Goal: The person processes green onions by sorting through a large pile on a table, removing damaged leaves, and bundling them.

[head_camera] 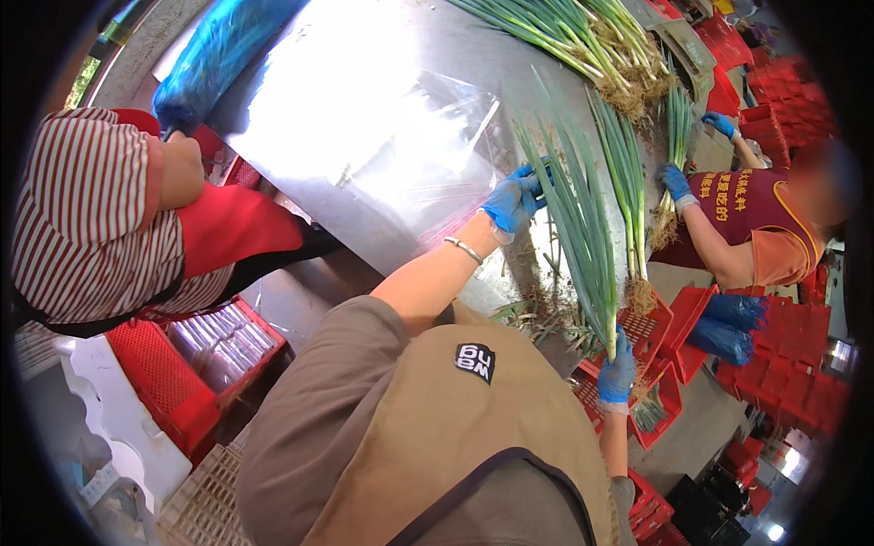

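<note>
My right hand point(616, 374), in a blue glove, is closed around the white stem end of a bunch of green onions point(586, 252), whose roots stick out past the fingers. The green leaves point up and away over the metal table point(321, 164). At the leaves is my left hand point(515, 198), also blue-gloved, its fingers curled; whether it grips a leaf I cannot tell. Another bunch of green onions point(623, 184) lies just right of mine. A larger pile of green onions point(580, 37) with dirty roots rests at the table's far side. Clear plastic bags point(444, 150) lie left of my left hand.
At the right, a co-worker in a maroon apron point(734, 211) holds a bunch of green onions point(677, 130). Another person in a striped shirt point(95, 205) stands left. Red plastic crates point(672, 334) and leaf scraps point(539, 317) are near me. A blue plastic-wrapped bundle point(212, 61) lies at the far left.
</note>
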Tool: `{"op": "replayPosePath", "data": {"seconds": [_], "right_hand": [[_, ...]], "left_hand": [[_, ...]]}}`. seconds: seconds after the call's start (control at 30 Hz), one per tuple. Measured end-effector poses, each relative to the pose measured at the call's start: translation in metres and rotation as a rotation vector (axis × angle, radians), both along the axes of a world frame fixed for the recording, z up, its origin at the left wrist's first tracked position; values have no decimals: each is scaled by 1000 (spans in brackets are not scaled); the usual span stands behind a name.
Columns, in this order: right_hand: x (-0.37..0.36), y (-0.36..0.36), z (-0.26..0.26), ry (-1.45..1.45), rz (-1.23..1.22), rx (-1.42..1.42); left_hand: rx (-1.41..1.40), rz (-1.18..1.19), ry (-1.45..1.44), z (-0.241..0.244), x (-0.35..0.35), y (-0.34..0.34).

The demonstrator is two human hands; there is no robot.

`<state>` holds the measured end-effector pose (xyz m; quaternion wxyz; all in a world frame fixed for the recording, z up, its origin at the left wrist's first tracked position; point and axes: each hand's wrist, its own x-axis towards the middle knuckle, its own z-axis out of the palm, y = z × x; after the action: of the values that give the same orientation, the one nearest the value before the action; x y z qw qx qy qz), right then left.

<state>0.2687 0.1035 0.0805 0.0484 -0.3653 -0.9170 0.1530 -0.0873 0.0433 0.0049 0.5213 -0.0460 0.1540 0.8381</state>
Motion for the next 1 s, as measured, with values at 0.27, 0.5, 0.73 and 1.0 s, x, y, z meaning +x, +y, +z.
{"op": "replayPosePath", "data": {"seconds": [0.27,0.5,0.73,1.0], "right_hand": [[13,2,-3,161,-154,-388],[13,7,3,300,-263,-602],[-1,1,37,365,-301,-666],[-2,-5,55,371,-354,-658]], "left_hand": [[-205,-48,214,13,-13,2],[-460,33,253,12,-26,13],[-742,200,836,2,-46,27],[-975,166,1948,58,-49,20]]}}
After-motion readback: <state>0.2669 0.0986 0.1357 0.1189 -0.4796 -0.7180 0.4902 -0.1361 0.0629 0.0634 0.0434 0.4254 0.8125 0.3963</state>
